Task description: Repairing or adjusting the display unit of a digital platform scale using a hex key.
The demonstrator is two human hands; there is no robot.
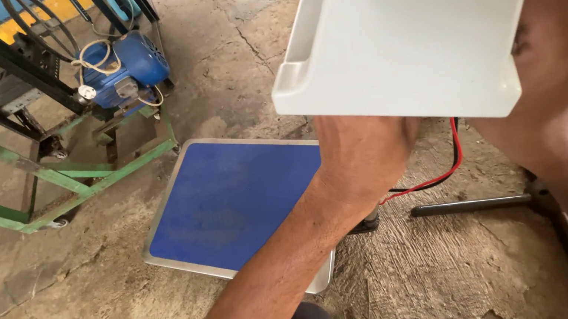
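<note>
While both hands, left (366, 155) & right (562, 35), grip white plastic housing (413, 20), blue scale platform (230, 201) sits below.

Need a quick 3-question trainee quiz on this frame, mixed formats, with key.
1. True or false: the white plastic housing lies flat on the blue-topped scale platform.
2. Which hand grips the housing's right edge? A) left B) right
3. Fill in: the blue electric motor sits on a ____ metal frame.

Key: 1 false, it is held up, with the left hand under it. 2 B. 3 green.
</note>
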